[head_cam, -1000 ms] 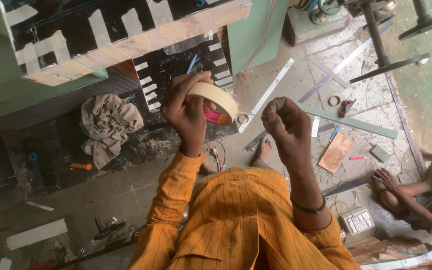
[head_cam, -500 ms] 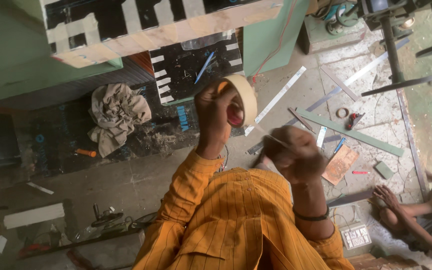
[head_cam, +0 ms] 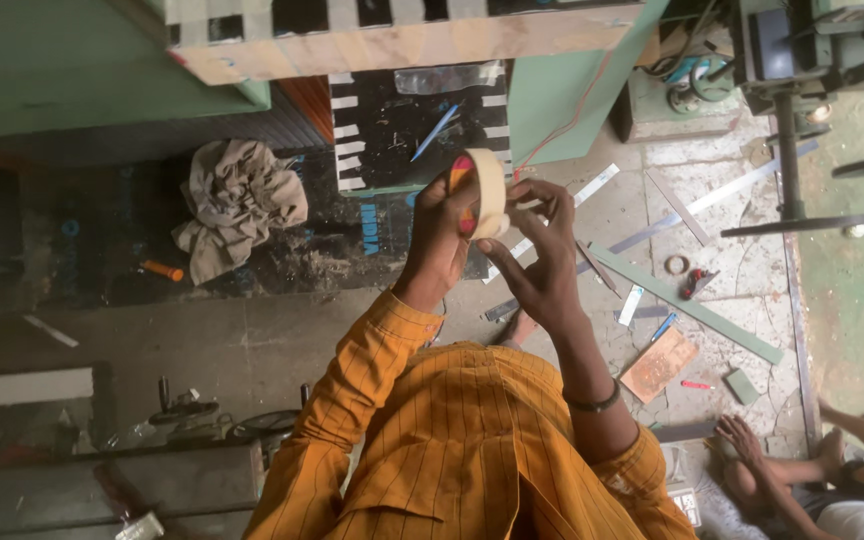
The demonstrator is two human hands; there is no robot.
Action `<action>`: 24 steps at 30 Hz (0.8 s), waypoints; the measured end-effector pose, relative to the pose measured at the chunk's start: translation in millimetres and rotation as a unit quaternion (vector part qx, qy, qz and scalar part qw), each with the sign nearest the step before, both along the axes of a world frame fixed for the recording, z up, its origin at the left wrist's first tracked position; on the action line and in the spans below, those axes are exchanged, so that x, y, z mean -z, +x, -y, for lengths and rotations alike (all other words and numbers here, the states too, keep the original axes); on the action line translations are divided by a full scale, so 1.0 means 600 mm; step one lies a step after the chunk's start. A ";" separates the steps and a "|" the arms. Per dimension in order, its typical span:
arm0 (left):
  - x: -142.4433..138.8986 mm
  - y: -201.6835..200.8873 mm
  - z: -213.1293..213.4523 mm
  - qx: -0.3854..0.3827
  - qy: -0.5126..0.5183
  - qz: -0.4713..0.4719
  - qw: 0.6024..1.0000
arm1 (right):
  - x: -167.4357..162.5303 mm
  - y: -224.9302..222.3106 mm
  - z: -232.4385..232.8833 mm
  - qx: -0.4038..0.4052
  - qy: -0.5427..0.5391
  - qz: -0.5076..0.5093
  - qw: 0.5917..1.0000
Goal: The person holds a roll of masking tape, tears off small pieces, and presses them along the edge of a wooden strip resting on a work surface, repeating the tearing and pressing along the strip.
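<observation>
Masking tape roll (head_cam: 484,192) sits gripped in the left hand (head_cam: 442,240), while the right hand (head_cam: 542,265) pinches at its edge, no strip pulled free yet.

Open air around both raised hands (head_cam: 492,240)

This is a workshop, rough and well used. The cracked concrete floor (head_cam: 202,330) is littered with long metal strips (head_cam: 687,300), offcuts, a small roll of tape (head_cam: 676,265) and hand tools. A heavy green machine (head_cam: 812,60) with steel rods stands at one side, cables beside it. A crumpled dirty rag (head_cam: 237,200) lies on a dark, stained board (head_cam: 407,120), and a striped wooden panel (head_cam: 402,35) leans above it.
</observation>
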State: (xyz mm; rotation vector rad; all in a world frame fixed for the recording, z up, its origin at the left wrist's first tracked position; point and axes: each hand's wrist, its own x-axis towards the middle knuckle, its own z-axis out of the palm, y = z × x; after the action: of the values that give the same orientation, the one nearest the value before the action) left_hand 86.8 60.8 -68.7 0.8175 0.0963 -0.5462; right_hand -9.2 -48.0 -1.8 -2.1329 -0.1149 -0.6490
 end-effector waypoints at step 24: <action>-0.139 0.045 -0.154 -0.056 0.319 0.542 0.775 | 0.022 0.023 -0.048 -0.081 0.065 -0.034 0.994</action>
State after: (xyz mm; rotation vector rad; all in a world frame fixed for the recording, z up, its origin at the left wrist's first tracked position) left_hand 113.6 153.1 14.5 1.6822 -0.7794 0.1701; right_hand 4.4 -19.5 -14.7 -1.9933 -0.2005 -0.4752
